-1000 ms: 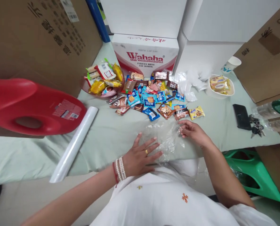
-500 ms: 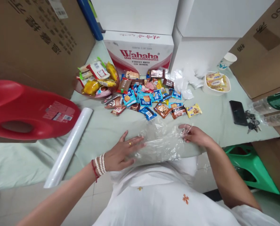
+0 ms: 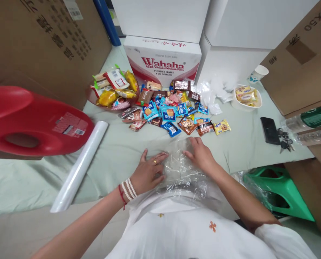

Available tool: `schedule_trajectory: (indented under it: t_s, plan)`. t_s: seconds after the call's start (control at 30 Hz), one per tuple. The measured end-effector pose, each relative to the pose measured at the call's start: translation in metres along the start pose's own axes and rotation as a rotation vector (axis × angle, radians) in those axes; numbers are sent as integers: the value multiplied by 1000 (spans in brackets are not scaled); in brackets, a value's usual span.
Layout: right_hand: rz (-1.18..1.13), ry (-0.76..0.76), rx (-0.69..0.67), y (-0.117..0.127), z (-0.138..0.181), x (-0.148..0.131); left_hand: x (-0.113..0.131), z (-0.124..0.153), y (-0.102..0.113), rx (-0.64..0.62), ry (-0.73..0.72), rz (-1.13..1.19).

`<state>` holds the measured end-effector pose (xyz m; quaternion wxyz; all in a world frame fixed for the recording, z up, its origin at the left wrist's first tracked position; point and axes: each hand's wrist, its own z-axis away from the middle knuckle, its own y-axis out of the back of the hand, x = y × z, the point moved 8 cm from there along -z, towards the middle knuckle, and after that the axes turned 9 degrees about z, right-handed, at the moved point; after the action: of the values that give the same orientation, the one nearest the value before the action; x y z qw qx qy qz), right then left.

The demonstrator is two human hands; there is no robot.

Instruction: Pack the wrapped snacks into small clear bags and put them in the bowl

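at lower centre of the frame, on the near edge of the cloth-covered table: clear plastic sheet, thin, wrinkled, shiny. lies between the two hands; near part reaches past the table edge toward the white shirt.

left hand: at the sheet's left side, palm down, fingers spread and a little bent, thumb apart from the rest. fingertips on or just at the plastic; film too see-through to tell contact exactly. gold ring on one finger; beaded bracelet and red string at the wrist.

right hand: at the sheet's upper right, palm down, thumb and forefinger well apart, both pointing up and left over the plastic. other fingers partly hidden. no firm grip made out on either side; cannot tell if a fold is lightly pinched.

centre of frame, just beyond the sheet: loose heap of wrapped snacks, blue, brown and yellow packets. left of the heap, a bowl piled with more packets. right, a white tub with yellow packets.

left of frame: white roll lying aslant beside a red jug. right of frame: black phone, keys touching it.
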<state>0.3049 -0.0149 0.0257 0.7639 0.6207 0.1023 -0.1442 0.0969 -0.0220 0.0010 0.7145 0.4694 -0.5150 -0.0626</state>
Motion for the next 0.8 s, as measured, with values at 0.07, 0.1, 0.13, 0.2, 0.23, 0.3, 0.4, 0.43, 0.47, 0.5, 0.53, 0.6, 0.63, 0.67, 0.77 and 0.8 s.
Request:
schedule_trajectory:
  t_s: [0.07, 0.1, 0.13, 0.2, 0.23, 0.3, 0.4, 0.43, 0.47, 0.5, 0.53, 0.6, 0.63, 0.67, 0.77, 0.8]
  plan:
    - [4, 18, -57, -11, -25, -2, -1, 9, 2, -17, -17, -14]
    - [-6, 65, -68, -10, -35, -4, -2, 14, 3, -16, -28, -18]
    - [-11, 122, -56, -5, -45, -8, -4, 19, 4, -8, -38, -21]
    - [9, 216, 22, 14, -63, -18, -9, 28, 6, 25, -50, -32]
    - [35, 250, 66, 23, -71, -25, -12, 32, 7, 50, -54, -41]
    - [100, 292, 133, 37, -88, -42, -16, 40, 8, 111, -57, -66]
    - [160, 352, 175, 40, -111, -75, -17, 54, 13, 211, -60, -91]
    - [166, 390, 164, 36, -117, -87, -16, 59, 18, 259, -49, -93]
    - [170, 431, 145, 31, -121, -98, -15, 64, 26, 325, -30, -95]
    - [175, 467, 128, 25, -123, -109, -13, 70, 36, 413, 0, -104]
    - [181, 489, 116, 19, -125, -118, -10, 76, 49, 523, 39, -122]
    - [186, 500, 114, 9, -127, -130, 1, 85, 75, 759, 108, -175]
    - [178, 498, 116, 5, -127, -134, 10, 84, 85, 843, 109, -195]
    - [159, 499, 112, 0, -127, -138, 19, 79, 90, 877, 82, -201]
    - [32, 521, 82, -12, -128, -141, 43, 34, 77, 679, -82, -142]
    - [-30, 525, 76, -13, -128, -138, 45, 17, 67, 587, -91, -134]
